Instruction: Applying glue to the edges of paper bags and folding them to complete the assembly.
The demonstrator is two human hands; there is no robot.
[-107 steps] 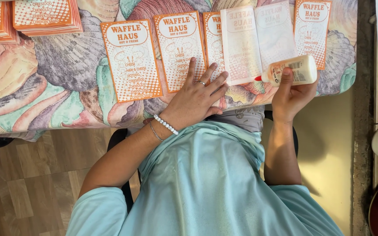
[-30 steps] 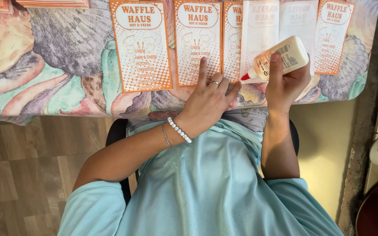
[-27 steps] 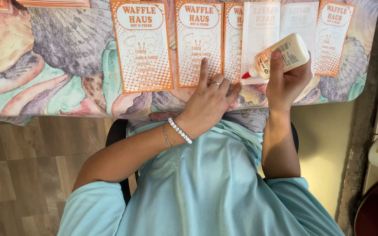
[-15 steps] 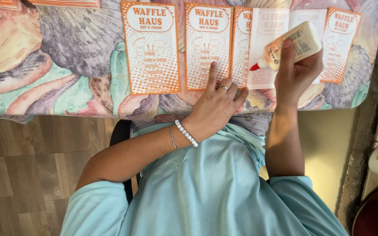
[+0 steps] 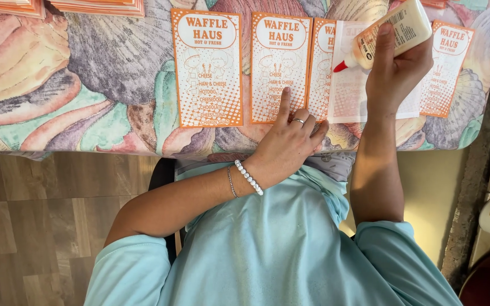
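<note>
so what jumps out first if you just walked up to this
The row of orange and white printed cards along the near edge of the seashell-patterned tablecloth catches the eye first. Next, the right hand holds a cream glue bottle, its red tip pointed down at a pale sheet lying in the row. The left hand, with a ring and bead bracelet, presses on the neighbouring card.

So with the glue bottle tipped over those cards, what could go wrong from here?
The cream glue bottle with the red nozzle, held in the right hand, points down over the pale face-down sheet; a stray drip might land on the neighbouring orange printed cards. The left hand pins only one card edge, so the overlapping sheets could slide.
</note>
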